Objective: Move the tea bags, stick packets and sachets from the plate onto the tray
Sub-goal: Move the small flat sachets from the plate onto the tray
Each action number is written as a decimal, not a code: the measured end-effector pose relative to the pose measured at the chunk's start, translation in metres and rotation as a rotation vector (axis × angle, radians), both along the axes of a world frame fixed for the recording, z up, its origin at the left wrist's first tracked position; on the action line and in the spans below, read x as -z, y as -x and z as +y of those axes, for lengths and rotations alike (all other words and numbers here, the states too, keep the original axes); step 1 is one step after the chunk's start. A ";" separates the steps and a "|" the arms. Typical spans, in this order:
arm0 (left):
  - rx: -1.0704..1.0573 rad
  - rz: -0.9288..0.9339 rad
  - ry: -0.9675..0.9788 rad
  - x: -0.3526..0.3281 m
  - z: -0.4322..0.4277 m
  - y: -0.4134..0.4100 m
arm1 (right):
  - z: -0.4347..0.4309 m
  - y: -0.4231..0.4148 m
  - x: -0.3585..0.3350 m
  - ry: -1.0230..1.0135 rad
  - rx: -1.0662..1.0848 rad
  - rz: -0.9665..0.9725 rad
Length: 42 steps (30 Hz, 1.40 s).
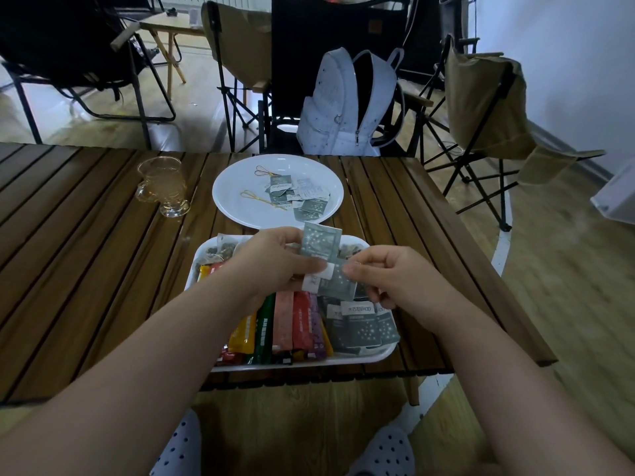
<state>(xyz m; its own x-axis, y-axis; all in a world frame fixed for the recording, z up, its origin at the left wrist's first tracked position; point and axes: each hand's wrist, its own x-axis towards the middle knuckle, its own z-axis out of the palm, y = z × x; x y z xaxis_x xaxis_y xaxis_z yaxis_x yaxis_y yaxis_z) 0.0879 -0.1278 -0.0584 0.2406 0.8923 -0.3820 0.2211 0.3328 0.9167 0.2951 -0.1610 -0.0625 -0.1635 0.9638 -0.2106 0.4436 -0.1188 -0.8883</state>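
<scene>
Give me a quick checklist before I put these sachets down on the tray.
1. Left hand grips a sachet: ok.
2. Right hand pinches a second sachet: ok.
3. Both held above the tray: ok.
4. Free spot under the hands: cannot tell, the hands hide it.
5. Plate emptied: not ok, loose sachets lie on it.
6. Glass cup out of the way: ok, it stands left of the plate.
</scene>
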 end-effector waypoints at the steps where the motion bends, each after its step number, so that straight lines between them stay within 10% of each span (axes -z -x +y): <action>1: 0.004 -0.003 -0.005 0.000 -0.001 -0.002 | 0.001 -0.001 0.002 0.001 -0.005 0.002; 27: -0.022 0.071 -0.017 0.003 0.005 0.004 | 0.023 0.005 0.035 -0.089 0.198 -0.356; 36: 0.081 0.163 -0.086 0.002 0.000 -0.006 | 0.009 0.004 0.011 -0.058 0.122 0.089; 42: -0.007 0.172 -0.153 0.004 0.001 -0.009 | 0.016 -0.024 0.020 -0.001 0.180 -0.190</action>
<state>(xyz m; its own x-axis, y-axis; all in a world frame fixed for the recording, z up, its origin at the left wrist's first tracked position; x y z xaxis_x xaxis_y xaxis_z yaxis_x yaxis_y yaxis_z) 0.0969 -0.1270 -0.0624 0.1774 0.9443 -0.2771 0.3764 0.1950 0.9057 0.3188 -0.1446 -0.0822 0.0531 0.9741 -0.2198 0.5743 -0.2098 -0.7913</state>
